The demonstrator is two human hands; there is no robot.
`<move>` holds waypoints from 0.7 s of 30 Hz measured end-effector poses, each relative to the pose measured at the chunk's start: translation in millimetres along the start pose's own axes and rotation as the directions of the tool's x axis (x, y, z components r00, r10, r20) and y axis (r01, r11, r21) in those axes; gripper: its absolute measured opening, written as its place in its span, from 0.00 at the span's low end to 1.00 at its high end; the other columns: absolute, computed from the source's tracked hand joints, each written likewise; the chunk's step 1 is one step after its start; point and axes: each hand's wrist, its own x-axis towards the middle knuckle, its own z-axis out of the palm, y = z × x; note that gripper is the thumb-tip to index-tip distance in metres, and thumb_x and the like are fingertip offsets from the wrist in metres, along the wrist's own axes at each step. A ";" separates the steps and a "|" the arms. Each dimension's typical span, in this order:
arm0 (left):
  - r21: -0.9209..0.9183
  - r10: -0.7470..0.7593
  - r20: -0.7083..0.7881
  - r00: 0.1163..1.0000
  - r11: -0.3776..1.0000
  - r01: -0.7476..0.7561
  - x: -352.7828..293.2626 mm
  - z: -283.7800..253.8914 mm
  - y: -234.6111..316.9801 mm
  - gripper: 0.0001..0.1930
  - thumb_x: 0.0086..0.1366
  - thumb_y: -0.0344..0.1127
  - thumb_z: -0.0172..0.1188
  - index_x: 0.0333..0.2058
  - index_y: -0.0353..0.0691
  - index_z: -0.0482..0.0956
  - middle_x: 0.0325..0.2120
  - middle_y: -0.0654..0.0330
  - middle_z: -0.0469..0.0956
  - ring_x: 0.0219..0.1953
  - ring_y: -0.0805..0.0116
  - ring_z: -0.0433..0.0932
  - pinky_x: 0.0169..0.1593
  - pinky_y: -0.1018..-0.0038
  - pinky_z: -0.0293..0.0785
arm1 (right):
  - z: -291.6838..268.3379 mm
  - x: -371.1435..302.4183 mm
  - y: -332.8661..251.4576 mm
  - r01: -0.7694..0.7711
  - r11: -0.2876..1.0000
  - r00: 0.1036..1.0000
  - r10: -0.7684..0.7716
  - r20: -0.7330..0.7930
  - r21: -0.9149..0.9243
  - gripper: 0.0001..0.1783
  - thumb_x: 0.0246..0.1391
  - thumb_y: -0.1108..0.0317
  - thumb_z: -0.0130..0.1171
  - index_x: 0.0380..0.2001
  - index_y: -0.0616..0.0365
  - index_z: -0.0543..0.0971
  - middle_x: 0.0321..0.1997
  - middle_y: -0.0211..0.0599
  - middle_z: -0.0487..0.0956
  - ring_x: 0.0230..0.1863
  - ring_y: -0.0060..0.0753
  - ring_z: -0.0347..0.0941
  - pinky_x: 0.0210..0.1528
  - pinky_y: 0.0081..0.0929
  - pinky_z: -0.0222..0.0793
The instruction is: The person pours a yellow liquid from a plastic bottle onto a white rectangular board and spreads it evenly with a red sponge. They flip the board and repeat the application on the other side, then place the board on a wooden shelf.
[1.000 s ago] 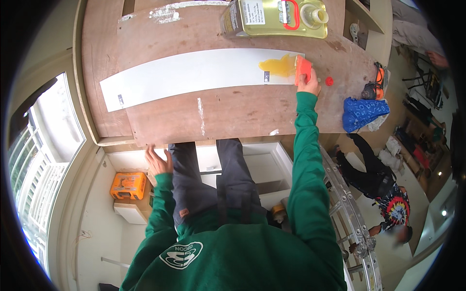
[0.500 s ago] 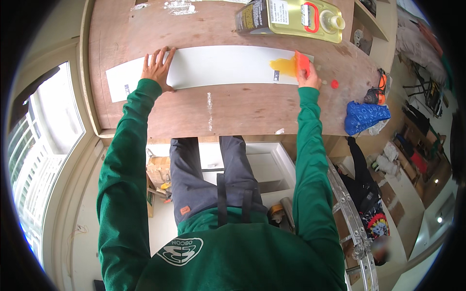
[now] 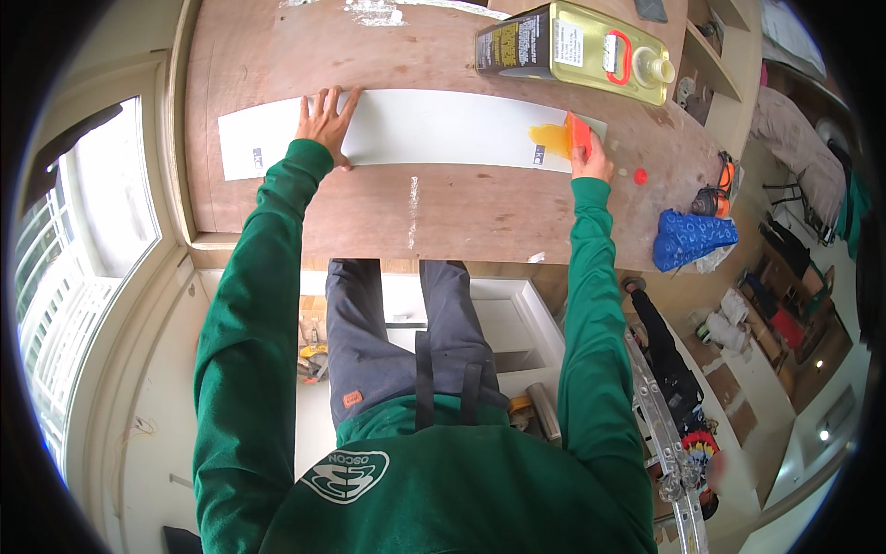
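A long white strip of sheet lies across the brown wooden tabletop. My left hand rests on its left part, fingers spread flat and thumb over the near edge. Near the strip's right end, my right hand pinches a flat orange spreader. Its blade stands against a puddle of amber glue-like liquid, which lies just left of it on the white surface. Beyond the strip, a rectangular metal tin with a red handle lies on its side, its spout toward the right.
A small red cap lies right of the strip. Near the table's right end are a blue patterned bag and an orange-and-black tool. A metal ladder stands below right, with another person beyond it. A window is at left.
The view has shifted a little, so the table's things appear farther right. Both hands keep nearly the same places on the strip; the spreader has moved only slightly left along it.
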 end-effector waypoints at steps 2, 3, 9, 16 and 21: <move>0.002 -0.011 -0.014 1.000 1.000 0.011 -1.3 2.2 0.2 0.70 0.23 0.49 0.80 0.65 0.50 0.42 0.56 0.51 0.57 0.62 0.51 0.56 0.61 0.45 0.54 | 1.9 0.6 -6.2 0.010 0.999 1.000 -0.010 0.006 0.030 0.21 0.48 0.62 0.54 0.48 0.42 0.74 0.21 0.43 0.78 0.25 0.48 0.77 0.30 0.42 0.73; 0.013 -0.013 -0.022 1.000 1.000 0.013 -1.9 3.5 0.5 0.70 0.23 0.49 0.80 0.65 0.50 0.42 0.56 0.51 0.57 0.61 0.51 0.56 0.61 0.45 0.55 | 2.3 1.1 -9.5 0.016 0.999 1.000 -0.016 0.006 0.039 0.21 0.48 0.62 0.54 0.48 0.42 0.74 0.21 0.44 0.78 0.25 0.48 0.77 0.30 0.42 0.73; 0.001 -0.029 -0.060 0.998 1.000 0.029 -3.0 10.5 2.5 0.71 0.21 0.48 0.81 0.65 0.49 0.43 0.56 0.51 0.57 0.61 0.51 0.56 0.60 0.43 0.55 | 2.0 -1.0 -27.6 0.022 0.999 0.999 -0.023 0.032 0.024 0.20 0.48 0.62 0.54 0.47 0.43 0.75 0.23 0.45 0.78 0.27 0.48 0.77 0.31 0.41 0.73; -0.003 -0.032 -0.095 0.995 0.999 0.032 -5.3 15.6 1.9 0.71 0.22 0.47 0.80 0.65 0.49 0.42 0.57 0.52 0.57 0.62 0.52 0.56 0.61 0.43 0.54 | 8.8 -4.9 -40.3 0.055 0.998 0.998 -0.056 0.037 0.033 0.20 0.48 0.61 0.54 0.47 0.42 0.75 0.24 0.44 0.79 0.28 0.48 0.78 0.31 0.42 0.73; -0.001 -0.028 -0.078 0.997 1.000 0.028 -4.3 14.4 1.4 0.71 0.23 0.48 0.80 0.66 0.48 0.42 0.57 0.52 0.56 0.62 0.52 0.56 0.61 0.42 0.54 | 13.1 -7.6 -51.2 0.106 0.994 0.994 -0.106 0.018 0.009 0.20 0.48 0.60 0.53 0.47 0.41 0.76 0.23 0.42 0.79 0.27 0.47 0.78 0.30 0.42 0.73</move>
